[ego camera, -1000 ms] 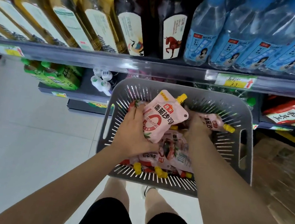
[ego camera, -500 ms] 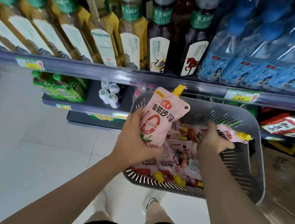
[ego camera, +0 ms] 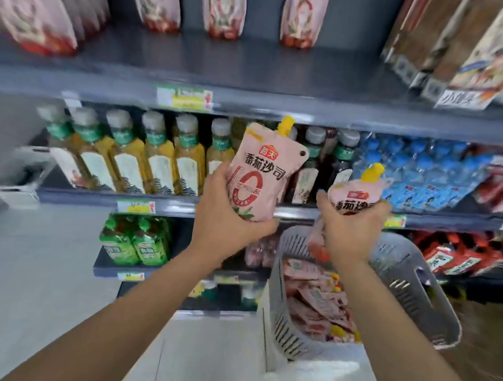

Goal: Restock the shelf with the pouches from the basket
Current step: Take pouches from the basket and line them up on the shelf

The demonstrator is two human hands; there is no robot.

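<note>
left grip clamps upright pouch; right grip clamps second pouch above basket.

head-worn view, facing shelves, close up

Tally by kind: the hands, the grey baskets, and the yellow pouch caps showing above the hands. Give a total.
Hands: 2, left hand and right hand
Grey basket: 1
Yellow caps: 2
Total: 5
</note>
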